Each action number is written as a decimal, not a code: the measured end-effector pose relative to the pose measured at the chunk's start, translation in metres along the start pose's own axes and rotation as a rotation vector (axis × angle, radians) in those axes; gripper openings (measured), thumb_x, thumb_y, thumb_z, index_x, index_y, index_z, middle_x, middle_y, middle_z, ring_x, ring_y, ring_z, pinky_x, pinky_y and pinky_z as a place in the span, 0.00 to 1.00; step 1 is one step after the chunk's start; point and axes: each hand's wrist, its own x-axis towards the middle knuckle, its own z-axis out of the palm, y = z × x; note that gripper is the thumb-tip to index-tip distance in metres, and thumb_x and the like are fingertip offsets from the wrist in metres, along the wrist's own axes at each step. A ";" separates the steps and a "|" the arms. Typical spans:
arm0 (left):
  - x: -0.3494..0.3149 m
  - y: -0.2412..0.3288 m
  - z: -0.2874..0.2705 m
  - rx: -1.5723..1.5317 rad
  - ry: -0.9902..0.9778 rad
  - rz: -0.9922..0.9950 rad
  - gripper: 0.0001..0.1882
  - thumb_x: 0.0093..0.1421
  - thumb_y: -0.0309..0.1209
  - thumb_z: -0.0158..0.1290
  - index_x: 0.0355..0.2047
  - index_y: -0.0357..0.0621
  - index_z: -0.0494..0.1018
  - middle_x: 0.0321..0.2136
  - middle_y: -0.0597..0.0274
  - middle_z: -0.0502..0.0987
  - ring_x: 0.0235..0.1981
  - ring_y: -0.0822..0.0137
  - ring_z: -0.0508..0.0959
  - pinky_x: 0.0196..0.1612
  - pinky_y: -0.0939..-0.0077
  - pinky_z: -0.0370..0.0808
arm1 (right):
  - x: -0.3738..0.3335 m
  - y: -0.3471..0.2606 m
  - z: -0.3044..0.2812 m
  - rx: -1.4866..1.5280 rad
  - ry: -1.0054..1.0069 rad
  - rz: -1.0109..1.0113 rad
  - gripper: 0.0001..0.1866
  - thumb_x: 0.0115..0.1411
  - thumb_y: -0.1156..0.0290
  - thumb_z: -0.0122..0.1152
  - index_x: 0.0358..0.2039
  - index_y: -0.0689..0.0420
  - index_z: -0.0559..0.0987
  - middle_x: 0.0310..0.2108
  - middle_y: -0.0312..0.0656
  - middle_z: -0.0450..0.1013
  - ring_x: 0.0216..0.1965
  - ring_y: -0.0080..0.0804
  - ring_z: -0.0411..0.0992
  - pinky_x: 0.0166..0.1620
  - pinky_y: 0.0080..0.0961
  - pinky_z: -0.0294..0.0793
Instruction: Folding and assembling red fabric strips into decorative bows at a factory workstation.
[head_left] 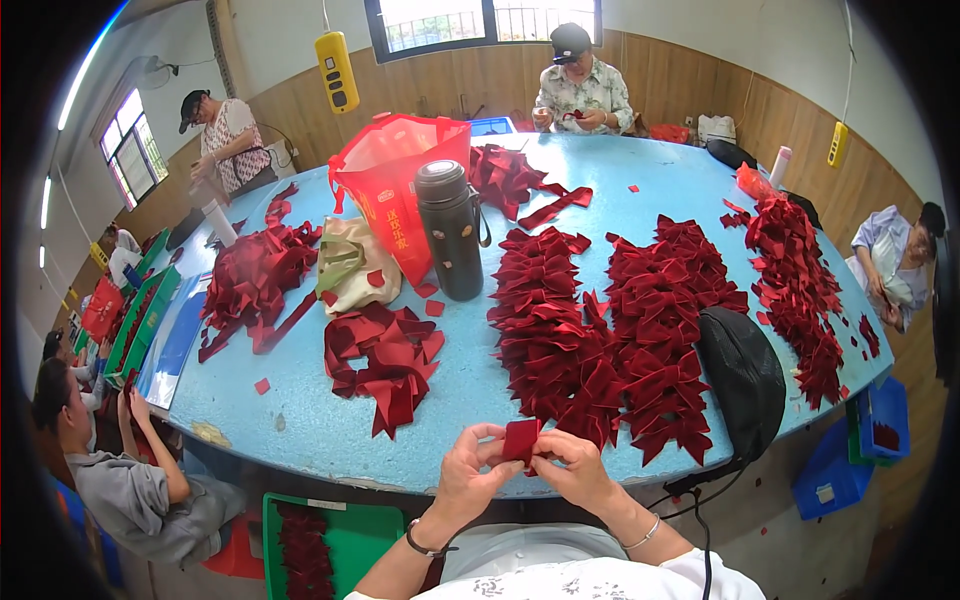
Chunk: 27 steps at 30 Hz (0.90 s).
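Observation:
Both my hands meet over the near edge of the blue table [300,420]. My left hand [468,478] pinches a folded dark red velvet ribbon [521,440] between thumb and fingers. The fingers of my right hand [575,468] close on the ribbon's other side. Just beyond my hands lie rows of finished dark red bows [545,320], with another thick row of bows [665,330] to their right. Loose cut ribbon strips [385,360] form a tangled heap to the left.
A dark thermos [450,235] stands by a red bag [400,180] and a cream cloth bag [355,265]. A black bag [740,380] with cords hangs over the edge at right. A green crate [335,545] is low on the left. Other people work around the table.

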 end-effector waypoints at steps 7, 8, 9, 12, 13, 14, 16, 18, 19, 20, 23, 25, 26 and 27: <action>-0.005 0.006 0.006 0.185 0.116 0.055 0.26 0.47 0.20 0.63 0.45 0.35 0.62 0.31 0.54 0.81 0.30 0.73 0.78 0.35 0.81 0.74 | -0.002 0.010 0.004 0.021 0.054 0.059 0.07 0.49 0.85 0.59 0.30 0.67 0.77 0.33 0.42 0.75 0.31 0.22 0.74 0.32 0.18 0.75; -0.005 0.007 0.006 0.218 0.128 0.055 0.26 0.47 0.21 0.63 0.44 0.36 0.62 0.30 0.54 0.81 0.30 0.73 0.79 0.34 0.81 0.74 | -0.002 0.010 0.003 0.028 0.047 0.061 0.06 0.48 0.85 0.59 0.30 0.67 0.76 0.33 0.41 0.74 0.31 0.21 0.73 0.32 0.18 0.75; -0.005 0.006 0.006 0.218 0.129 0.054 0.26 0.47 0.21 0.63 0.44 0.36 0.62 0.30 0.54 0.81 0.30 0.73 0.79 0.34 0.81 0.74 | -0.002 0.011 0.003 0.036 0.039 0.064 0.06 0.48 0.85 0.59 0.29 0.68 0.76 0.33 0.41 0.74 0.30 0.21 0.73 0.31 0.17 0.74; -0.004 0.003 0.006 0.168 0.167 0.016 0.27 0.45 0.22 0.65 0.42 0.37 0.61 0.28 0.56 0.81 0.30 0.73 0.77 0.36 0.82 0.72 | -0.001 0.012 0.002 0.060 0.026 0.067 0.06 0.48 0.85 0.58 0.28 0.67 0.76 0.32 0.40 0.74 0.29 0.20 0.72 0.30 0.16 0.73; -0.003 0.002 0.006 0.168 0.167 0.016 0.27 0.45 0.22 0.65 0.42 0.37 0.61 0.28 0.56 0.81 0.30 0.73 0.77 0.36 0.82 0.72 | 0.000 0.012 0.001 0.075 0.022 0.067 0.05 0.47 0.85 0.58 0.28 0.67 0.76 0.31 0.40 0.73 0.29 0.19 0.72 0.30 0.16 0.73; -0.003 0.002 0.006 0.209 0.156 0.032 0.27 0.45 0.23 0.65 0.40 0.37 0.60 0.28 0.56 0.81 0.30 0.74 0.77 0.37 0.82 0.71 | 0.000 0.012 0.000 0.090 0.020 0.067 0.05 0.47 0.86 0.57 0.27 0.67 0.75 0.31 0.39 0.73 0.28 0.19 0.72 0.30 0.15 0.72; -0.002 0.001 0.006 0.290 0.136 0.065 0.26 0.46 0.23 0.65 0.38 0.38 0.58 0.29 0.57 0.81 0.30 0.74 0.75 0.39 0.83 0.70 | 0.000 0.011 -0.003 0.110 0.005 0.081 0.05 0.47 0.85 0.56 0.27 0.67 0.75 0.30 0.39 0.73 0.28 0.19 0.71 0.30 0.16 0.72; -0.002 -0.003 0.005 0.232 0.122 0.074 0.26 0.46 0.23 0.65 0.37 0.39 0.57 0.28 0.57 0.81 0.31 0.75 0.74 0.40 0.83 0.69 | 0.000 0.010 -0.006 0.150 -0.031 0.108 0.04 0.47 0.85 0.55 0.26 0.66 0.74 0.29 0.38 0.72 0.28 0.18 0.70 0.29 0.16 0.71; -0.002 -0.006 0.005 0.175 0.110 0.081 0.27 0.47 0.23 0.65 0.36 0.39 0.56 0.28 0.58 0.81 0.31 0.75 0.74 0.41 0.83 0.68 | -0.001 0.008 -0.007 0.151 -0.028 0.110 0.04 0.47 0.85 0.55 0.26 0.66 0.74 0.29 0.38 0.72 0.28 0.18 0.70 0.29 0.16 0.71; -0.003 -0.007 0.005 0.117 0.098 0.086 0.27 0.47 0.23 0.65 0.36 0.40 0.55 0.28 0.58 0.81 0.31 0.76 0.73 0.42 0.83 0.68 | -0.001 0.006 -0.007 0.157 -0.044 0.102 0.03 0.47 0.85 0.55 0.25 0.66 0.74 0.29 0.38 0.71 0.27 0.18 0.69 0.29 0.16 0.70; -0.008 -0.002 -0.001 0.221 0.017 0.085 0.28 0.48 0.21 0.64 0.34 0.41 0.52 0.29 0.56 0.81 0.31 0.76 0.73 0.42 0.83 0.68 | -0.005 0.001 -0.007 0.172 -0.074 0.096 0.02 0.47 0.84 0.54 0.24 0.66 0.73 0.28 0.37 0.70 0.26 0.17 0.68 0.27 0.15 0.68; -0.011 -0.001 -0.004 0.271 -0.026 0.079 0.28 0.48 0.20 0.64 0.33 0.42 0.51 0.30 0.55 0.80 0.32 0.77 0.73 0.42 0.83 0.69 | -0.008 -0.002 -0.007 0.174 -0.083 0.110 0.04 0.46 0.81 0.56 0.26 0.65 0.74 0.24 0.39 0.71 0.24 0.23 0.69 0.28 0.22 0.68; -0.010 -0.006 -0.006 0.230 -0.041 0.082 0.28 0.48 0.19 0.63 0.33 0.42 0.50 0.30 0.54 0.80 0.32 0.76 0.73 0.41 0.83 0.69 | -0.008 -0.002 -0.007 0.183 -0.094 0.120 0.05 0.46 0.79 0.57 0.27 0.64 0.75 0.23 0.41 0.72 0.23 0.26 0.69 0.28 0.25 0.69; -0.010 -0.011 -0.009 0.189 -0.055 0.082 0.29 0.48 0.18 0.63 0.33 0.43 0.49 0.31 0.52 0.79 0.33 0.76 0.74 0.41 0.83 0.70 | -0.006 0.000 -0.006 0.194 -0.100 0.132 0.05 0.46 0.79 0.57 0.27 0.64 0.75 0.23 0.41 0.72 0.23 0.26 0.69 0.28 0.25 0.69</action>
